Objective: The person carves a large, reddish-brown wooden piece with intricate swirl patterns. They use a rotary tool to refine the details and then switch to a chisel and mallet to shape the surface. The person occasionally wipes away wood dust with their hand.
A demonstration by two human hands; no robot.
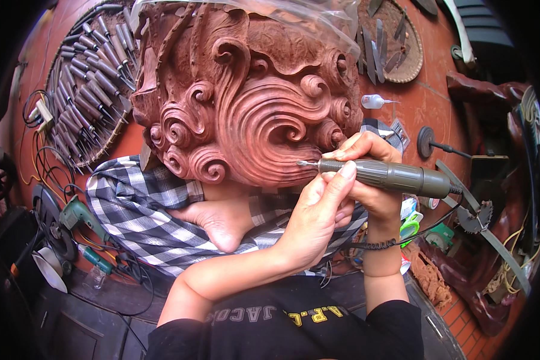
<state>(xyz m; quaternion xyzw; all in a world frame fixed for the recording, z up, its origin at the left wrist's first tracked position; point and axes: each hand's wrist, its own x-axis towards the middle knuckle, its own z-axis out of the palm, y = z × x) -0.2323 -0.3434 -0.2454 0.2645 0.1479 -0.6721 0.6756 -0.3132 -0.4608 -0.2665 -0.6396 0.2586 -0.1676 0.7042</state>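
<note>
On the floor (pixel 439 114), the left tray (pixel 110 145) and right tray (pixel 409 67) flank the carving (pixel 270 114). Chisels (pixel 93 93) lie across the former; blades (pixel 378 48) lie toward the latter's left edge, a bottle (pixel 373 102) just past its near edge. The rotary tool (pixel 390 178) meets the carving's near edge.

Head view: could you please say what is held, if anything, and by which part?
The right hand holds the green rotary tool by its front end, near the bit; the left hand is alongside.
</note>
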